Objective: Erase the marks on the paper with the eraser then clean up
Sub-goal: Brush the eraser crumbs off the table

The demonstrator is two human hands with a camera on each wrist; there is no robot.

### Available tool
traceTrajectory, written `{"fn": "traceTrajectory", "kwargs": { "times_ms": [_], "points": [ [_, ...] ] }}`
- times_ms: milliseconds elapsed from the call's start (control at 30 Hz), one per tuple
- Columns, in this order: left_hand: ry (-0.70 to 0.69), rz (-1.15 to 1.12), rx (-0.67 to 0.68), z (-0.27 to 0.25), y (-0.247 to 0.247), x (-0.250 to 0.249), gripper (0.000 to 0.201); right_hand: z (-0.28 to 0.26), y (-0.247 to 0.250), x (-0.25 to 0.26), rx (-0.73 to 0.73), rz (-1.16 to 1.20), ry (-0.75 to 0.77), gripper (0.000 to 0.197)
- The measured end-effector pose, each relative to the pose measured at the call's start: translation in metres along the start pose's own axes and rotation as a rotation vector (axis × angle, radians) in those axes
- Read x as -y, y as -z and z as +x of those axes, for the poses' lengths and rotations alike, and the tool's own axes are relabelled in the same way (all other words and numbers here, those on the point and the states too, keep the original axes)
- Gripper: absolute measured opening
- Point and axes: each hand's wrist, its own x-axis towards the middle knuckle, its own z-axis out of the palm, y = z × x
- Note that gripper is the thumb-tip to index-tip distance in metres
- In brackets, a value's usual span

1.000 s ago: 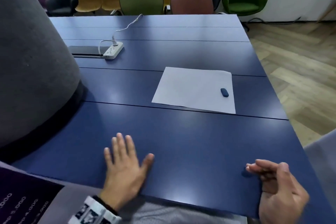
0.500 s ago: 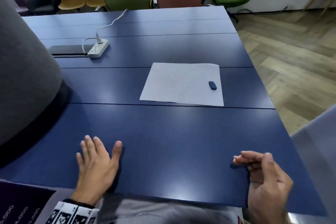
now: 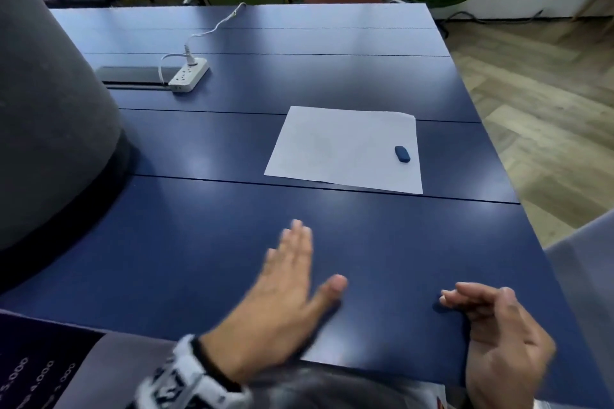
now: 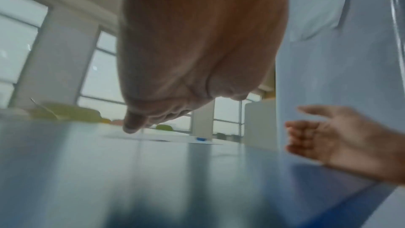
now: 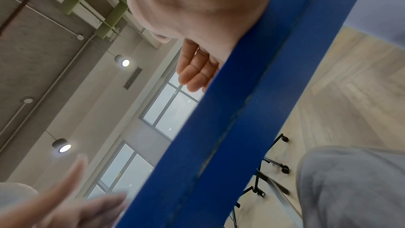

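Left hand (image 3: 285,289) is held flat over the table (image 3: 199,242), grip spread, empty; right hand (image 3: 498,342) is loosely curled, empty. Eraser (image 3: 402,154) is seen on the paper (image 3: 332,149), ahead, long axis pointing away, judged nearer the right hand
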Motion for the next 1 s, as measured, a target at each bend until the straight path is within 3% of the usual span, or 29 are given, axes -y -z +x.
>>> {"fn": "traceTrajectory", "kwargs": {
  "times_ms": [133, 200, 267, 400, 533, 633, 733, 833, 1000],
  "points": [
    [0.288, 0.272, -0.077, 0.001, 0.046, 0.069, 0.132, -0.002, -0.005, 0.004, 0.009, -0.014, -0.005, 0.045],
    [0.326, 0.313, -0.038, 0.013, 0.053, 0.082, 0.137, -0.003, -0.004, 0.005, 0.017, -0.013, -0.005, 0.046],
    [0.268, 0.328, 0.01, 0.028, 0.045, 0.077, 0.137, -0.003, -0.003, 0.006, 0.016, -0.021, -0.007, 0.048],
    [-0.022, 0.398, 0.086, 0.052, 0.0, 0.018, 0.12, -0.005, -0.004, 0.008, 0.014, -0.096, -0.023, 0.053],
    [-0.292, 0.419, 0.301, 0.064, -0.032, -0.058, 0.11, -0.006, -0.003, 0.012, -0.002, -0.126, -0.074, 0.06],
    [-0.288, 0.356, 0.294, 0.081, -0.013, -0.074, 0.095, -0.005, -0.004, 0.014, -0.014, -0.108, -0.107, 0.062],
    [-0.162, 0.462, 0.103, 0.103, 0.014, -0.046, 0.11, -0.005, -0.003, 0.013, -0.037, -0.086, -0.118, 0.063],
    [-0.092, 0.572, 0.084, 0.114, 0.018, -0.022, 0.125, -0.005, -0.005, 0.014, -0.021, -0.066, -0.109, 0.062],
    [-0.364, 0.569, 0.218, 0.116, -0.019, -0.071, 0.104, -0.005, -0.007, 0.015, -0.029, -0.086, -0.09, 0.061]
  ]
}}
